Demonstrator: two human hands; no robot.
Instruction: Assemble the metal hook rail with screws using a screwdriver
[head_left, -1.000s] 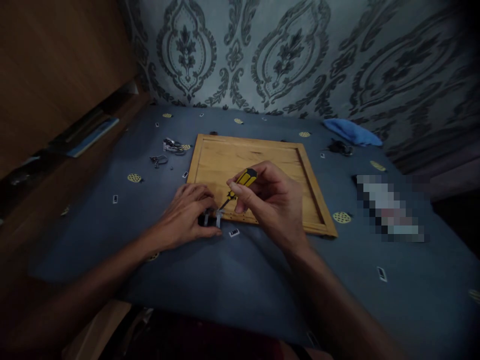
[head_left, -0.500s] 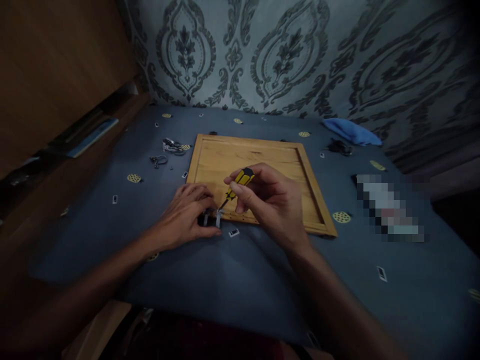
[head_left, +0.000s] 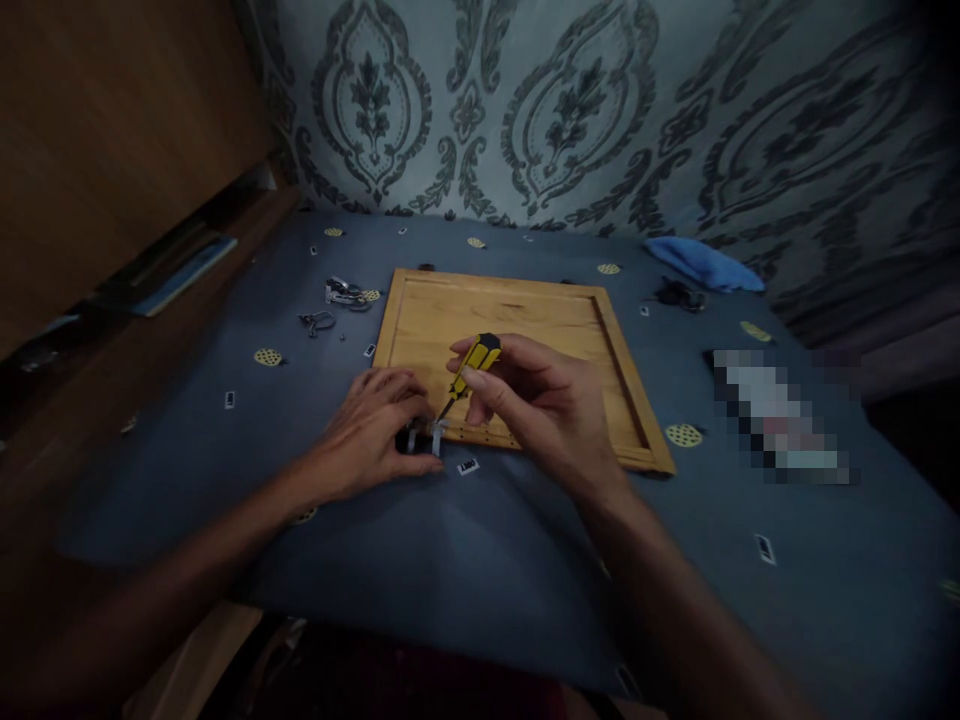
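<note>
A framed wooden panel (head_left: pixel 495 310) lies flat on the blue patterned tablecloth. At its near left edge sits a small metal hinge-like fitting (head_left: pixel 436 438), partly hidden by fingers. My left hand (head_left: pixel 386 425) is closed around that fitting, thumb on the near side and fingers over the panel's edge. My right hand (head_left: pixel 551 410) grips a yellow and black screwdriver (head_left: pixel 474 365) between thumb and fingers. The screwdriver leans, its tip pointing down-left at the fitting; whether it sits in a screw is too small to see. Several small holes run along the panel's near edge.
Loose metal fittings (head_left: pixel 346 293) and a smaller metal piece (head_left: pixel 317 322) lie left of the panel. A blue cloth (head_left: pixel 705 264) and a dark object (head_left: pixel 679 294) are at the back right. A blurred-out item (head_left: pixel 780 415) lies at right. A wooden cabinet (head_left: pixel 127 130) borders the left.
The screwdriver's handle has turned and tipped slightly to the left in my right hand, its tip still at the fitting. My left hand has stayed practically in place.
</note>
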